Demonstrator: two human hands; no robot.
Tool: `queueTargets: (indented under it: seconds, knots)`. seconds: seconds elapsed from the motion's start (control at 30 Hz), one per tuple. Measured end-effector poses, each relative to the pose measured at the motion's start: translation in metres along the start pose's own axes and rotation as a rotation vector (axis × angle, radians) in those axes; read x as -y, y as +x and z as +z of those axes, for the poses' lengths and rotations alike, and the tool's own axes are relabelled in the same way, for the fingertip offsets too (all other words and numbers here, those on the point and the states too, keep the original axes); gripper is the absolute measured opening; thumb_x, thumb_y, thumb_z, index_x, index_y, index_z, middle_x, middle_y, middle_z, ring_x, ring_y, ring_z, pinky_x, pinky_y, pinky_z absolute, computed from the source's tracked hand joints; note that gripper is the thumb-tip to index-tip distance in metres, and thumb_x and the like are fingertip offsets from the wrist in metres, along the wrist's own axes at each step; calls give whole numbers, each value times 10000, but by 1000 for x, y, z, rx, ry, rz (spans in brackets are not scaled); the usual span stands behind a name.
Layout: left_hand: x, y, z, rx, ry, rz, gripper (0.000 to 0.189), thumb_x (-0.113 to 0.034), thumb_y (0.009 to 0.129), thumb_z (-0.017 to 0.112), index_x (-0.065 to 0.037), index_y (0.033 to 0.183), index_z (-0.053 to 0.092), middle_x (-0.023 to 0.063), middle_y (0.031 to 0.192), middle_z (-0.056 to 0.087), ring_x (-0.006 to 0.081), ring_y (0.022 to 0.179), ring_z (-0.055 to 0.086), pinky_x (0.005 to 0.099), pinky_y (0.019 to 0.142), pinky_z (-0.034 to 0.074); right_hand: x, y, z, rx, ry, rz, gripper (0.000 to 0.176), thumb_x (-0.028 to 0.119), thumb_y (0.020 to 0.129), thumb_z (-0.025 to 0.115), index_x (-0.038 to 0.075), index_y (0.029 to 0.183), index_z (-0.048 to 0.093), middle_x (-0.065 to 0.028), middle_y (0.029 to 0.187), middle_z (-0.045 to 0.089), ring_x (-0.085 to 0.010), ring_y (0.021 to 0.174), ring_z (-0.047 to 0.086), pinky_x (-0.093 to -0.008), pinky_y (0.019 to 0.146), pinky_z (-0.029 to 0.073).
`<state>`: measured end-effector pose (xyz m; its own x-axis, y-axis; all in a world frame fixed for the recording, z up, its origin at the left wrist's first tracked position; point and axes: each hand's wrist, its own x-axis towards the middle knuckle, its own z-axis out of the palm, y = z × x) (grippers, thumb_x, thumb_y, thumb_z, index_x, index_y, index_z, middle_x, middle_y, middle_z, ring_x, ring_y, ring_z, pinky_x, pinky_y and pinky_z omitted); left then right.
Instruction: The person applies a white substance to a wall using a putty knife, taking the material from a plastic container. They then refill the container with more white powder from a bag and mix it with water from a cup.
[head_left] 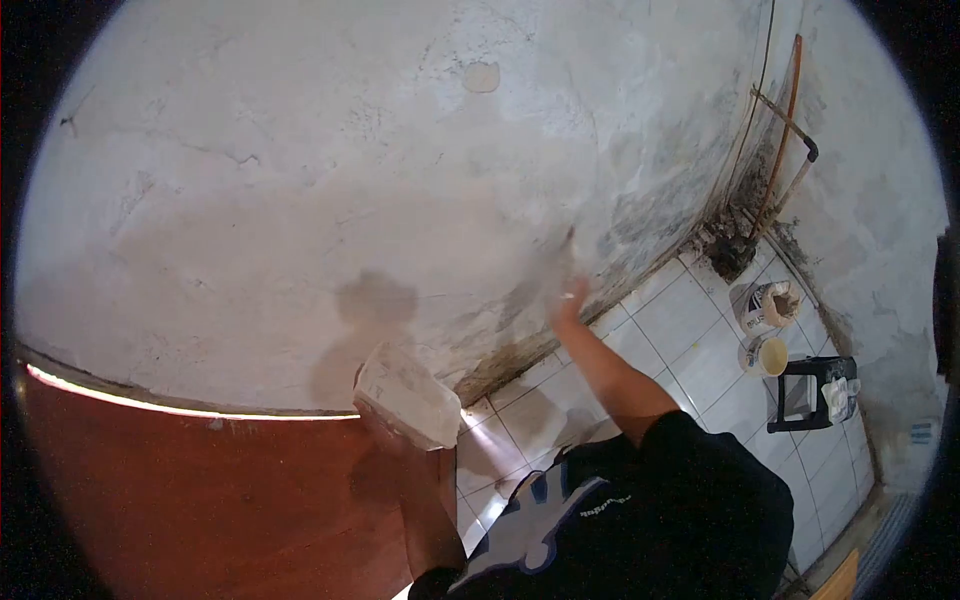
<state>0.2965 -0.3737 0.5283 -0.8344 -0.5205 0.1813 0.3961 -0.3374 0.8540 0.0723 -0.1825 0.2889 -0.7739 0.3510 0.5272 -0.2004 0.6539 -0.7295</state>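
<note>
My left hand (383,428) is low at the left, dim in shadow, closed on the edge of a pale, roughly rectangular board (412,393). The board is tilted in front of the wall, and its far side hides some of the fingers. With my arm stretched forward, my right hand (569,303) is close to the lower part of the stained plaster wall (450,230). Motion smears its fingers. They seem closed round a blurred thing with a small dark tip, whose kind I cannot make out.
A reddish-brown panel (220,490) fills the lower left. White tiles (690,350) cover the floor. Along the right wall are an opened bucket (768,308), a cream tub (766,357) and a black stool (815,385) bearing a pale item. Pipes (785,140) rise from a dirty corner.
</note>
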Motion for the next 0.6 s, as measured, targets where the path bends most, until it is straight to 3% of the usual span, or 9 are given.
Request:
queueTargets:
  seconds: [0.1, 0.13, 0.2, 0.23, 0.3, 0.33, 0.4, 0.5, 0.6]
  knots:
    - [37, 8, -81, -32, -344, -31, 659, -539, 925, 439, -86, 1390, 324, 121, 1340, 421, 299, 1232, 414, 454, 1010, 381, 65, -6, 27, 23, 91, 48, 285, 91, 811, 617, -8, 1078, 619, -124, 846, 644, -290, 686, 628, -385, 609, 521]
    - [30, 5, -53, -35, -344, -37, 659, -539, 925, 439, -86, 1390, 324, 121, 1340, 421, 299, 1232, 414, 454, 1010, 381, 70, -15, 23, 34, 117, 64, 285, 88, 805, 624, -7, 1074, 624, -134, 860, 649, -295, 691, 629, -384, 615, 521]
    - [11, 10, 37, -517, 965, -169, 649, -532, 927, 439, -89, 1388, 331, 132, 1353, 420, 305, 1221, 428, 453, 1012, 384, 72, -8, 18, 30, 171, 88, 286, 80, 792, 638, -5, 1065, 633, -155, 887, 658, -306, 702, 631, -382, 627, 522]
    - [16, 10, 36, -514, 952, -172, 649, -532, 927, 439, -89, 1388, 331, 132, 1353, 420, 305, 1221, 428, 453, 1012, 384, 66, -8, 25, 24, 163, 77, 286, 80, 792, 638, -5, 1065, 633, -155, 887, 658, -306, 702, 631, -382, 627, 522]
    - [14, -1, 8, 0, -102, -186, 638, -529, 930, 433, -88, 1382, 344, 139, 1362, 422, 304, 1224, 431, 451, 1009, 390, 52, -36, 34, 212, 239, 147, 412, 37, 704, 592, -25, 1111, 584, -264, 977, 601, -442, 847, 580, -459, 728, 484]
    - [29, 6, -23, -2, -105, -182, 638, -529, 930, 433, -88, 1382, 344, 139, 1362, 422, 304, 1224, 431, 451, 1009, 390, 48, -45, 28, 214, 240, 142, 412, 37, 704, 592, -25, 1111, 584, -264, 977, 601, -442, 847, 580, -459, 728, 484]
    - [70, 28, -87, 198, -479, -271, 462, -469, 946, 438, -94, 1198, 536, 137, 1119, 581, 296, 1014, 575, 439, 841, 482, 46, -60, 14, 427, 210, 89, 419, 43, 755, 659, -14, 1164, 586, -208, 1063, 631, -318, 875, 637, -383, 778, 509]
    - [47, 17, 36, -64, -295, -115, 578, -549, 931, 421, -114, 1311, 449, 136, 1261, 515, 295, 1110, 529, 471, 878, 479, 26, -63, -8, 525, 438, 282, 307, 27, 677, 589, -20, 978, 634, -243, 881, 615, -414, 775, 595, -427, 695, 495]
    - [45, 13, 16, 24, -245, -273, 651, -595, 913, 418, -128, 1366, 397, 129, 1334, 466, 297, 1150, 501, 496, 905, 474, -66, -90, 39, 392, 582, 406, 250, 81, 763, 551, 30, 997, 623, -165, 873, 624, -340, 744, 606, -382, 651, 498]
